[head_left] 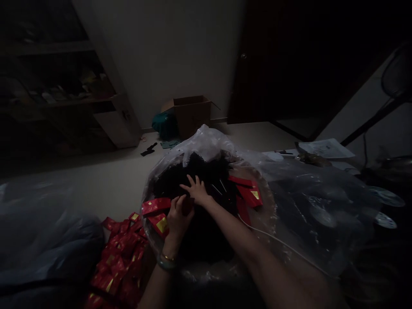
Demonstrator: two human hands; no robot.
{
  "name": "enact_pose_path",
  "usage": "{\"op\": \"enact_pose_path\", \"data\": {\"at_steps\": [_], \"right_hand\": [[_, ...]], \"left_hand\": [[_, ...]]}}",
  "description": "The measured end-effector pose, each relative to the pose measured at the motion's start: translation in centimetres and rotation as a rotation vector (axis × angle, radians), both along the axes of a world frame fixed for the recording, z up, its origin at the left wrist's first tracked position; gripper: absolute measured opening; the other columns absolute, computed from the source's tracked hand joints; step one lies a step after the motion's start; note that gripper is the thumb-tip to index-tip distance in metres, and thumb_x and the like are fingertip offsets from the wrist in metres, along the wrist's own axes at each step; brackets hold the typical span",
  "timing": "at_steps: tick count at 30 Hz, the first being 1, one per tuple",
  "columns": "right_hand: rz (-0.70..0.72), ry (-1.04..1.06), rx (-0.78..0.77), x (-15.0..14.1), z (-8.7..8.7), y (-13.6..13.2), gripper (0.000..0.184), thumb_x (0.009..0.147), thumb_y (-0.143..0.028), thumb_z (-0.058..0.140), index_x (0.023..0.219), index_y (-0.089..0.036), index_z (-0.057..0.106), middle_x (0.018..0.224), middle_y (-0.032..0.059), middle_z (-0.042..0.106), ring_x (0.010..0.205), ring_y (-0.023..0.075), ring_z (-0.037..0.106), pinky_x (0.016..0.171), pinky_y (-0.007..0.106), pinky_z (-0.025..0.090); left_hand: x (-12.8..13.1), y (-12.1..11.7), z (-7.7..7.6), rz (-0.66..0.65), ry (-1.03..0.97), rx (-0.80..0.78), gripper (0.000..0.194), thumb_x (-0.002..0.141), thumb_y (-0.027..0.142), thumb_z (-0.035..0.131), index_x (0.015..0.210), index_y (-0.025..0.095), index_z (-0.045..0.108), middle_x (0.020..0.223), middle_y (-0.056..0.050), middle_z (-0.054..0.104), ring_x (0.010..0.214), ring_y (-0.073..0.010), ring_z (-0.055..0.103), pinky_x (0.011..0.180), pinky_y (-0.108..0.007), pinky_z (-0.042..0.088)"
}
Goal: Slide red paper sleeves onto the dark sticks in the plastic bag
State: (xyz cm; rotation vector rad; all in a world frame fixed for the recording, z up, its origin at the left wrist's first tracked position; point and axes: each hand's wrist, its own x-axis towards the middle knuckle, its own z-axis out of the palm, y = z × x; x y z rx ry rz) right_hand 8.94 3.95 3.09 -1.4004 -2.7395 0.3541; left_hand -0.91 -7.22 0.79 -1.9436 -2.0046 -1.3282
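A heap of loose black material point(206, 240) fills a round container lined with clear plastic point(206, 139); its kind is hard to make out in the dim light. My left hand point(178, 214), wearing a bracelet and bangle at the wrist, is closed around a dark red packet point(188, 207), mostly hidden by the fingers. Just beyond it, my right hand point(198, 192) reaches over the black heap with its fingers spread. Red packets with yellow labels point(162, 224) lie at the container's left rim. More red packets point(252, 193) rest at the right, near two thin bright sticks point(219, 187).
Many red packets point(119, 257) are piled at lower left, beside a plastic-covered bundle point(58, 244). A white cord point(283, 243) crosses the container's right side. Clear plastic sheeting point(318, 206) spreads to the right. An open cardboard box point(193, 115) stands by the wall.
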Motion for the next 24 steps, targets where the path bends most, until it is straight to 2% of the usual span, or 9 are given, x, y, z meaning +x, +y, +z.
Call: {"op": "enact_pose_path", "data": {"at_steps": [2,5,7,10,12,16,18,22,24], "right_hand": [[0.041,-0.022,0.041,0.6,-0.1,-0.8,0.051,0.085,-0.035,0.053,0.136,-0.034,0.043,0.153,0.0108,0.018,0.135,0.0405,0.021,0.099,0.056,0.030],[0.072,-0.018,0.068,2.1,-0.6,-2.3,0.051,0.082,-0.039,0.057,0.130,-0.026,0.050,0.143,0.0168,0.033,0.126,0.0364,0.034,0.095,0.048,0.037],[0.057,-0.001,0.063,2.8,-0.7,-2.7,0.058,0.079,-0.042,0.060,0.133,-0.026,0.047,0.143,0.0172,0.032,0.125,0.0361,0.034,0.095,0.049,0.036],[0.013,0.007,0.035,2.6,-0.4,-2.0,0.077,0.077,-0.046,0.062,0.144,-0.033,0.027,0.153,0.0133,0.014,0.134,0.0404,0.019,0.100,0.058,0.026],[0.019,-0.029,-0.017,2.1,-0.1,-1.4,0.081,0.075,-0.049,0.062,0.145,-0.034,0.023,0.155,0.0119,0.009,0.137,0.0432,0.010,0.100,0.062,0.022],[0.061,-0.048,-0.034,2.0,0.6,-1.4,0.066,0.074,-0.048,0.064,0.134,-0.031,0.044,0.144,0.0145,0.032,0.129,0.0394,0.027,0.094,0.054,0.035],[0.051,-0.035,-0.014,2.4,0.7,-1.7,0.063,0.072,-0.044,0.067,0.130,-0.030,0.047,0.136,0.0149,0.039,0.121,0.0355,0.037,0.090,0.049,0.040],[0.022,-0.089,-0.062,2.5,1.0,-1.6,0.077,0.067,-0.043,0.073,0.135,-0.033,0.040,0.141,0.0149,0.032,0.122,0.0382,0.036,0.091,0.054,0.038],[0.050,-0.102,-0.071,2.3,1.2,-1.5,0.070,0.068,-0.041,0.073,0.132,-0.033,0.044,0.140,0.0141,0.034,0.121,0.0381,0.037,0.090,0.054,0.040]], "left_hand": [[0.0,-0.1,0.2,0.014,0.020,-0.011,0.047,0.077,0.027,0.064,0.121,0.023,0.050,0.117,-0.011,0.056,0.097,-0.0242,0.063,0.075,-0.036,0.054],[0.1,-0.2,0.4,-0.010,0.029,-0.049,0.044,0.078,0.026,0.064,0.120,0.024,0.050,0.119,-0.010,0.056,0.092,-0.0223,0.064,0.070,-0.032,0.054],[0.2,-0.3,0.8,-0.011,0.024,-0.078,0.042,0.076,0.026,0.064,0.116,0.023,0.050,0.118,-0.010,0.057,0.089,-0.0217,0.064,0.066,-0.030,0.053],[0.0,-0.5,2.1,-0.046,0.054,-0.135,0.038,0.074,0.028,0.064,0.109,0.021,0.051,0.111,-0.009,0.059,0.085,-0.0205,0.063,0.066,-0.029,0.052],[-0.5,-0.8,3.4,-0.126,0.101,-0.224,0.034,0.075,0.027,0.061,0.106,0.021,0.052,0.103,-0.007,0.060,0.080,-0.0191,0.063,0.066,-0.029,0.050],[-2.0,-1.1,6.0,-0.315,0.137,-0.391,0.041,0.071,0.017,0.054,0.112,0.021,0.050,0.098,-0.006,0.063,0.081,-0.0194,0.062,0.070,-0.030,0.048],[-2.6,-1.1,6.8,-0.385,0.145,-0.434,0.045,0.068,0.012,0.052,0.113,0.021,0.051,0.099,-0.006,0.063,0.083,-0.0197,0.062,0.072,-0.030,0.048],[-3.1,-0.8,7.2,-0.400,0.179,-0.471,0.027,0.076,0.015,0.050,0.101,0.021,0.058,0.092,-0.005,0.063,0.079,-0.0189,0.061,0.071,-0.030,0.047],[-3.3,-0.7,7.2,-0.400,0.198,-0.466,0.019,0.081,0.019,0.051,0.096,0.022,0.061,0.092,-0.005,0.063,0.079,-0.0181,0.061,0.071,-0.029,0.047]]}}
